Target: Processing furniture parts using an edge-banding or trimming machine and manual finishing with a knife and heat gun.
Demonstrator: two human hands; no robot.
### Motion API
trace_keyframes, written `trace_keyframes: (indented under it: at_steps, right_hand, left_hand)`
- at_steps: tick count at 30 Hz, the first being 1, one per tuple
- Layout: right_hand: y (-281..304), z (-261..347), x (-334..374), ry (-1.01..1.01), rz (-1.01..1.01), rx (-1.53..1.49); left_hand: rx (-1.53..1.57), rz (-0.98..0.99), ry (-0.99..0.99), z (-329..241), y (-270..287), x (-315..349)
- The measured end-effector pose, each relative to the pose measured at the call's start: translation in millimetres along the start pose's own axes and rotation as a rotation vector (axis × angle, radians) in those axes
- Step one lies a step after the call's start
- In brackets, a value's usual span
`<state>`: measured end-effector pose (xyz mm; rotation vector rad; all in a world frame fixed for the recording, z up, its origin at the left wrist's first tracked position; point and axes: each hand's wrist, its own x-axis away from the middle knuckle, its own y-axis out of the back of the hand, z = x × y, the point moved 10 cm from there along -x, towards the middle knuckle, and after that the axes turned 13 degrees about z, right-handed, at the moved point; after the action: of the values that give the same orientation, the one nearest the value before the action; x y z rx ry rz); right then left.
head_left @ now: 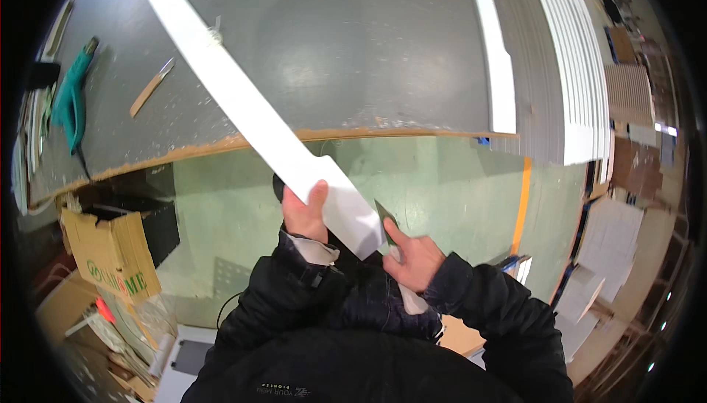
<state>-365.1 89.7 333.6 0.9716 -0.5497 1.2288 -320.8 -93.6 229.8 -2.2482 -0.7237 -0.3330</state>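
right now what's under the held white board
Gray table flanks the far part of the board; green floor flanks its nearer part. Something dark peeks out beside the left hand. Whatever lies directly beneath is covered.

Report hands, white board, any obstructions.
Left hand grips white board near wide end; right hand holds thin dark piece beside it. Knife, heat gun lie left of board, not touching it.

Ahead of the left grip (304,217), the white board (239,104) slants over the table (398,49), barring low sideways passage; rightward, free room reaches a white strip (502,82).
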Motion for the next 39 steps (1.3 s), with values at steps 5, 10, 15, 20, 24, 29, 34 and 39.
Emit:
trace_keyframes:
  at_steps: [5, 10, 15, 20, 24, 29, 34, 39]
  right_hand:
    - [-90.7, -185.9, 90.9, 0.016, -0.193, -0.065]
    - [-52.3, -204.5, 159.1, -0.122, -0.706, -0.743]
    - [-45.6, -77.0, 133.0, 0.135, -0.597, -0.239]
    - [6.2, -54.5, 90.2, 0.195, -0.683, 0.018]
    - [55.7, -67.0, 64.7, 0.123, -0.61, 0.244]
    - [59.7, -91.0, 54.8, 0.071, -0.516, 0.238]
    - [79.1, -67.1, 36.9, 0.154, -0.597, 0.235]
    - [97.9, -39.3, 11.9, 0.188, -0.557, 0.271]
  left_hand:
    - [0.019, 0.143, -0.04, -12.2, -38.8, -38.9]
    - [-0.322, 0.109, -0.114, 53.8, -62.0, -17.7]
    - [-0.926, 0.583, 0.023, 54.7, -103.3, 33.4]
    - [-1.648, 0.228, -0.922, -166.2, -90.8, -72.6]
    - [-1.921, 0.248, -0.484, -191.2, -53.7, -154.8]
    - [-1.861, 0.304, -0.41, -193.2, -61.4, -155.7]
    - [-1.868, 0.323, -0.474, -194.6, -60.8, -148.6]
    - [-1.845, 0.321, -0.509, -196.6, -63.2, -145.5]
